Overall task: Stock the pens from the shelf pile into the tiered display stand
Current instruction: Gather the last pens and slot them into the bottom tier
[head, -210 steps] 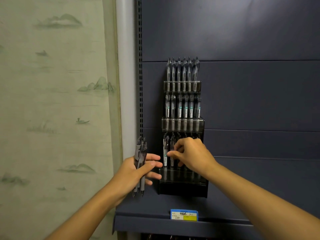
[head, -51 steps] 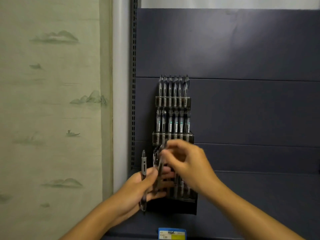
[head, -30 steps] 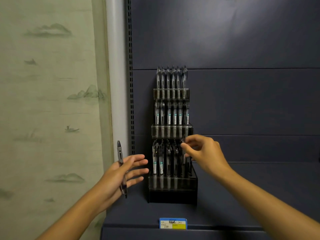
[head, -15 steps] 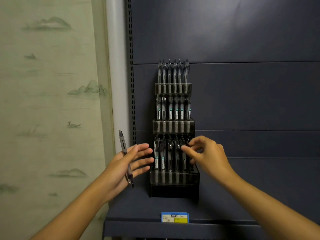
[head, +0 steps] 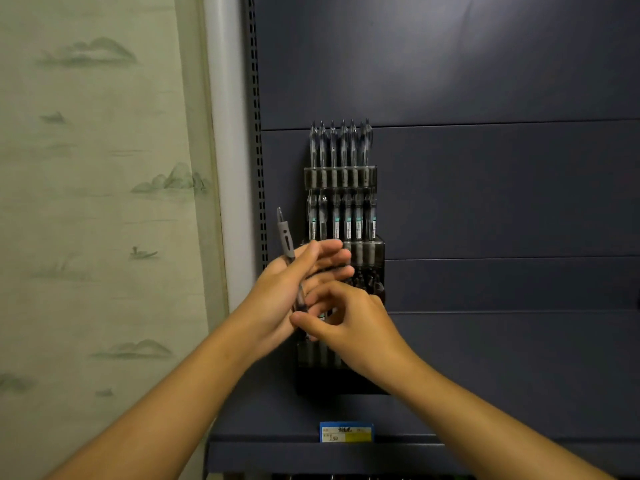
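While the wallpaper (head: 97, 202) with pale hills filled the left side, the left hand (head: 287, 292) was raised in front of the display stand (head: 377, 251). Its thumb pressed one pen (head: 286, 239) against the palm, and its other fingers were almost straight. The pen stood nearly upright, its grey grip end above the thumb. Just to the right and lower, the right hand (head: 349, 327) met it; the thumb and forefinger pinched the lower end of the same pen. Behind both hands, rows of pens (head: 341, 147) stood in the tiers. A price tag (head: 346, 433) sat on the shelf edge (head: 311, 455) below.
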